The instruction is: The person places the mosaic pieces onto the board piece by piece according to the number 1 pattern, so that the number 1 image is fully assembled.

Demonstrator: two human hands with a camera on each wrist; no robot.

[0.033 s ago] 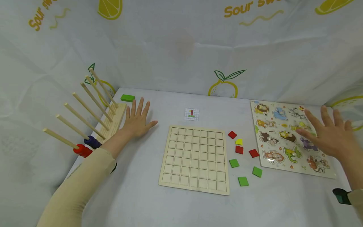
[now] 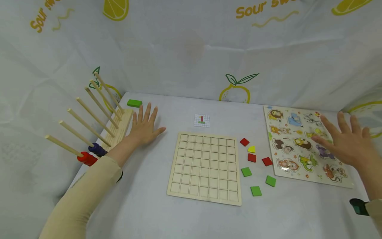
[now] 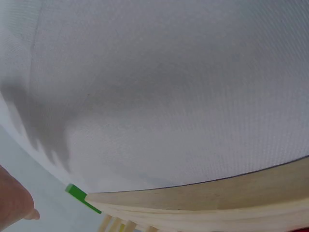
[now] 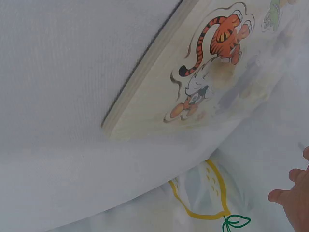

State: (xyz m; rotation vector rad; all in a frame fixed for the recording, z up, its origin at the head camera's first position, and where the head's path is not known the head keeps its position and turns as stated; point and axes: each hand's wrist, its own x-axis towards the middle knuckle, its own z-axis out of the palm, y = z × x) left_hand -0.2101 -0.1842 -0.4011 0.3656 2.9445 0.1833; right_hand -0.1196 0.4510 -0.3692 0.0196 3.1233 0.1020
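here's the table (image 2: 143, 205), and on its right side lies the animal board (image 2: 320, 167). next largest, the grid board (image 2: 206, 166) at centre, then the peg rack (image 2: 121, 127) at left. over the animal board's right side, in the head view, is the right hand (image 2: 347, 142); just beside the rack, the left hand (image 2: 144, 129). each grip is wide, fingers spread, holding nothing! looks like a pause, no piece picked up. smaller now: patterned card (image 2: 201, 120), upper centre; green block (image 2: 134, 103), upper left; red tiles (image 2: 252, 157), green tiles (image 2: 255, 191) and yellow piece (image 2: 251, 149), right of centre. any pick-up probably calls for narrowing to a fingertip pinch.
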